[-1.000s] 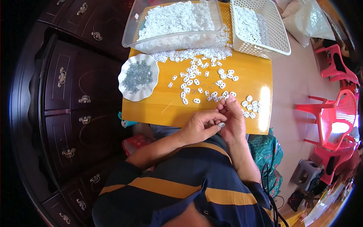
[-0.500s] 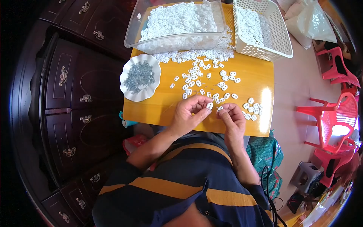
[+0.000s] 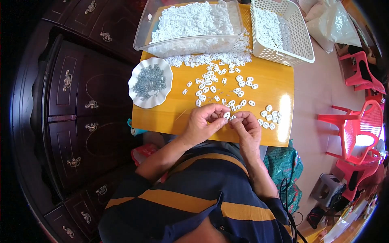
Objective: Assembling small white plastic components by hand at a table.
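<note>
Near the front edge of the yellow wooden table [image 3: 162,118], my two hands are close together. My left hand [image 3: 206,120] pinches a small white oval plastic piece with dark holes [image 3: 227,116] between thumb and fingertips. My right hand [image 3: 246,127] pinches another small white piece [image 3: 232,118], partly hidden by the fingertips, right beside the first. Just beyond my fingers lie several loose white two-hole pieces [image 3: 212,89] with a few thin metal pins [image 3: 227,95] among them. To the right sits a cluster of white pieces with dark printing [image 3: 268,117].
A scalloped white dish [image 3: 161,99] of small grey metal parts stands at the left. At the back are a clear plastic bin [image 3: 190,39] heaped with white pieces and a white perforated basket [image 3: 301,56]. Dark drawers [image 3: 77,81] line the left; red chairs [image 3: 350,121] stand right.
My right hand has moved slightly left, bringing its small piece up against the one in my left hand. The left hand has barely shifted.
</note>
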The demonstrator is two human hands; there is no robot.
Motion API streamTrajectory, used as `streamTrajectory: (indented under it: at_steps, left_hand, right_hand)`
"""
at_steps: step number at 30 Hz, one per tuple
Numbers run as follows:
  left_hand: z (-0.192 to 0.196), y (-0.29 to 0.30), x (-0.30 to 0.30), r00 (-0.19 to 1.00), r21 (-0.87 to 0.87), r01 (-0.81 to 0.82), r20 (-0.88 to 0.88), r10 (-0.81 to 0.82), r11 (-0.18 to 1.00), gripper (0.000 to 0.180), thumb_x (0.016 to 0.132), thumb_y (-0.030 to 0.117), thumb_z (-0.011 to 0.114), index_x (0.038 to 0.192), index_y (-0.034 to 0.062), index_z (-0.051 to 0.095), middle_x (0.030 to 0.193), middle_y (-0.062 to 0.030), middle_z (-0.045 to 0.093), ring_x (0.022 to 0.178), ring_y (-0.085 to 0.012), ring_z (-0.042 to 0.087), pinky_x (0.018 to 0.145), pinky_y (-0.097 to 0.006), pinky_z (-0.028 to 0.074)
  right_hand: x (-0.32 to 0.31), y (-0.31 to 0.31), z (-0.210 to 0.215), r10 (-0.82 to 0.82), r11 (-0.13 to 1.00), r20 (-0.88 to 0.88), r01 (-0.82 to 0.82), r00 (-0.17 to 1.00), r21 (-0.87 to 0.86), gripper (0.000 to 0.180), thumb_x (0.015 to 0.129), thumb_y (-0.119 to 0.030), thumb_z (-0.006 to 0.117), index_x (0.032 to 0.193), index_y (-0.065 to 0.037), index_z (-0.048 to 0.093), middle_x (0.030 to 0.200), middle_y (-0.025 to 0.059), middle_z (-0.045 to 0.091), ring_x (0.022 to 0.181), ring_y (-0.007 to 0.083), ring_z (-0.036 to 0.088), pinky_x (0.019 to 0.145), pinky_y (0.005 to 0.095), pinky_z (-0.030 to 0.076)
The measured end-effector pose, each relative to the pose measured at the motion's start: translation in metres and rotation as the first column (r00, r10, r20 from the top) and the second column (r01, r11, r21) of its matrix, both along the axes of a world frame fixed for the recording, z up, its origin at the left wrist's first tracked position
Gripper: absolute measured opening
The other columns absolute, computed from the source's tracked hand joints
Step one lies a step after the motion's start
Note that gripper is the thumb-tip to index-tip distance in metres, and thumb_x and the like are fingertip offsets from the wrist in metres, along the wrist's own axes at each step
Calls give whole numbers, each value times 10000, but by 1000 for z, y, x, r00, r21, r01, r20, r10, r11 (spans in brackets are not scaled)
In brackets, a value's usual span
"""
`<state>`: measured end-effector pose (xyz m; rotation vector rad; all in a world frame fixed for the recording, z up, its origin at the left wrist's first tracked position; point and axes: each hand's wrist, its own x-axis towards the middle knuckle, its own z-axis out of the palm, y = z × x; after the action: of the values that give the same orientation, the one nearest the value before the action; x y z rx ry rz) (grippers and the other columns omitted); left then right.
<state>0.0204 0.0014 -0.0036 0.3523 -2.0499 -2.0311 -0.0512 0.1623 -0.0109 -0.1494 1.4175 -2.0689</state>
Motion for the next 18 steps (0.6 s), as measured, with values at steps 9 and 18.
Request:
streamTrajectory:
  at_steps: [9, 18]
  left_hand:
    - [4, -3, -1, 1000, -42, 27, 12, -26, 999, 246, 894, -59, 698, 1137, -23, 695, 922, -48, 730, 786, -78, 682, 702, -241, 557]
    - [12, -5, -1, 998, -187, 58, 9, -58, 981, 252, 889, -56, 701, 1136, -6, 705, 907, -42, 730, 770, -66, 678, 680, -230, 546]
  right_hand:
    - [0, 1, 3, 17, 999, -33, -16, 999, 52, 78, 984, 10, 632, 1061, 7, 626, 929, 16, 682, 861, 67, 625, 817, 215, 499]
    - [-1, 2, 3, 23, 998, -13, -23, 1000, 66, 83, 978, 2, 632, 1061, 3, 628, 925, 11, 680, 851, 62, 617, 803, 210, 490]
